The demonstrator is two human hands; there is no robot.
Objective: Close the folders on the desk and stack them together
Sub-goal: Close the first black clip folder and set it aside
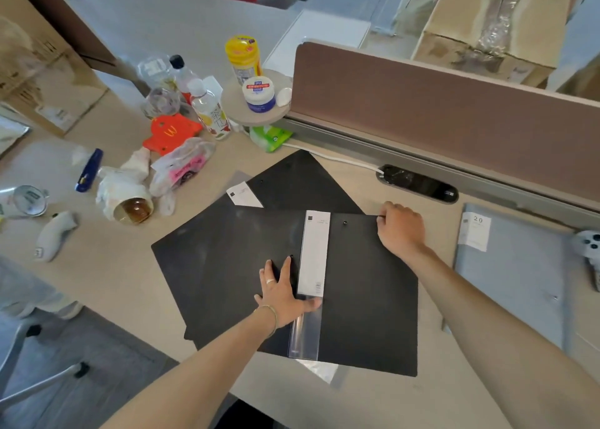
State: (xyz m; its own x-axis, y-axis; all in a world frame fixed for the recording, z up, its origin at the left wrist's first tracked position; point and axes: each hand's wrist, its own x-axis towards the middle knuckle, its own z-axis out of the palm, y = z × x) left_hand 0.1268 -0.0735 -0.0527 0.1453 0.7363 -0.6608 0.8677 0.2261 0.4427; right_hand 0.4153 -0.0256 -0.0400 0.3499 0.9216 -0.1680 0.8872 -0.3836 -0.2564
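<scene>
A black folder lies open and flat in the middle of the desk, with a white label strip along its spine. My left hand presses flat on its left half beside the spine, fingers spread. My right hand pinches the far right corner of its right cover. A second black folder lies partly under it at the back, with a small white label. A grey-blue folder lies closed on the right, apart from the others.
A brown desk divider runs along the back right with a black power socket in front. Bottles, jars, bags and a red card clutter the back left. A white controller lies left, another at the right edge.
</scene>
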